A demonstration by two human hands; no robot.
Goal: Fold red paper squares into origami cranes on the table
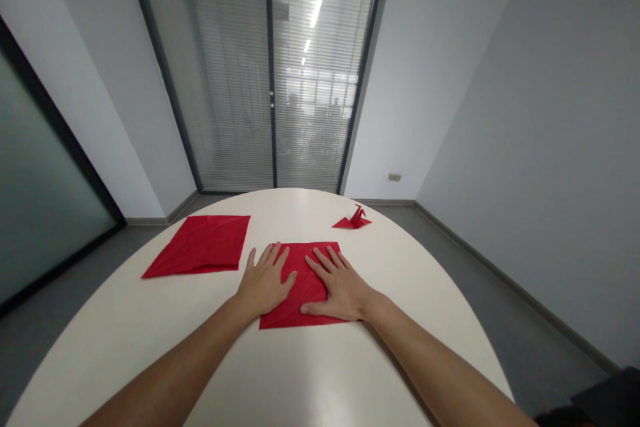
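A square sheet of red paper (300,287) lies flat on the table in front of me. My left hand (265,283) rests on its left side, palm down with the fingers spread. On the right side of the same sheet lies my right hand (340,283), also flat, its thumb pointing left and its fingers apart. Both palms hide parts of the sheet's side edges. Farther off to the left is a larger piece or stack of red paper (205,245), slightly creased. A folded red paper crane (356,219) stands beyond my right hand.
The round white table (280,387) has a curved edge on both sides and at the back. Behind it stands a glass partition (225,80) with blinds. A dark object (607,400) shows at the lower right corner, cut off by the frame.
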